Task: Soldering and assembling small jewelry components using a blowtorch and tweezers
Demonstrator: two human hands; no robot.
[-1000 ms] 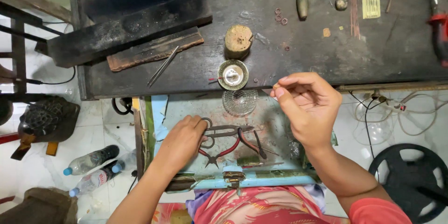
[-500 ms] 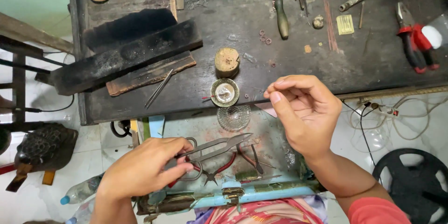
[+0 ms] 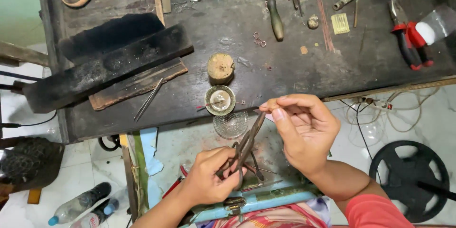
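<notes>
The dark metal shears [image 3: 247, 145] are near the picture's centre, blades pointing to 1 o'clock. The left hand [image 3: 212, 179] closes its grip around the handles. The right hand [image 3: 304, 130] pinches something tiny at the blade tips. At 11 o'clock, a small metal dish [image 3: 220, 100] stands on the dark tabletop [image 3: 285, 74].

Dark workbench [image 3: 294, 74] — charred block [image 3: 107, 66], red pliers [image 3: 411, 43], wooden stump [image 3: 221, 67].
</notes>
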